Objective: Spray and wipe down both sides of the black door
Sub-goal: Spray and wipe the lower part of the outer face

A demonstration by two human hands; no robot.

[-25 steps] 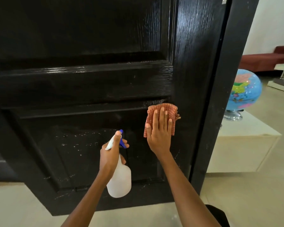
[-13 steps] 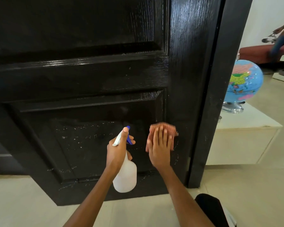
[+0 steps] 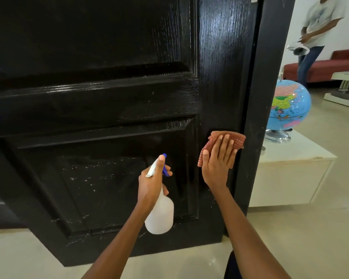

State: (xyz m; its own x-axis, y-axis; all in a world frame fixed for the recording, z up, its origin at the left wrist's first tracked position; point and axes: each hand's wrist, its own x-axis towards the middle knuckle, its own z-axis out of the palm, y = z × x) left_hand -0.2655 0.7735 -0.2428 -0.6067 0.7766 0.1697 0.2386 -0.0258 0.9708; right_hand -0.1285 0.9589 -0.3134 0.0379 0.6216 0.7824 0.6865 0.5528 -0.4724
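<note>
Two hands at glossy black door (image 3: 109,101): left (image 3: 151,183) gripping spray bottle (image 3: 159,216), right (image 3: 217,164) flat on cloth (image 3: 237,140).

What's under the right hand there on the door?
The right hand presses flat on a folded reddish checked cloth against the black door, near its right edge. The door surface beneath the cloth is covered, so any remaining spray or dirt there cannot be seen.
</note>
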